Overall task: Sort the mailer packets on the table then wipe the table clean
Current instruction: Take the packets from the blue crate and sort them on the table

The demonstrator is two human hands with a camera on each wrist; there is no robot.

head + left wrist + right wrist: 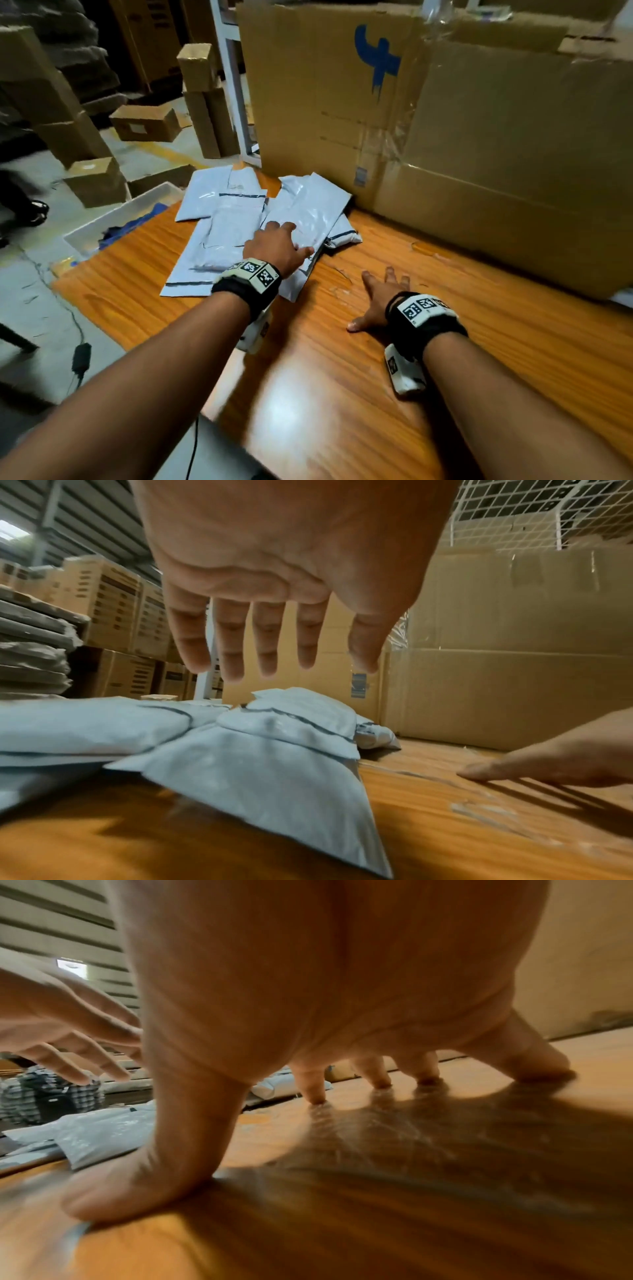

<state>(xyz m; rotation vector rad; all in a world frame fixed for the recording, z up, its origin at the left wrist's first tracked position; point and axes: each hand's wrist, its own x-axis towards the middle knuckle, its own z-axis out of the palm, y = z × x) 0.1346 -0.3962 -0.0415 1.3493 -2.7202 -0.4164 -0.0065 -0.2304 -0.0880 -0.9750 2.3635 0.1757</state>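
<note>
We hold our left hand (275,246) flat-fingered above the mailer packets (239,226) at frame centre; our right hand (378,301) braces splayed on the tabletop (342,394). Lower squarely, then separate one packet.

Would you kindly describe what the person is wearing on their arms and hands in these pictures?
Both forearms are bare, with no sleeves or gloves. The left hand has a black wrist strap carrying a pale block printed with black-and-white square code markings. The right hand wears a matching black strap with similar markings, plus thin dark bands. A small white camera unit hangs under each wrist.
</note>
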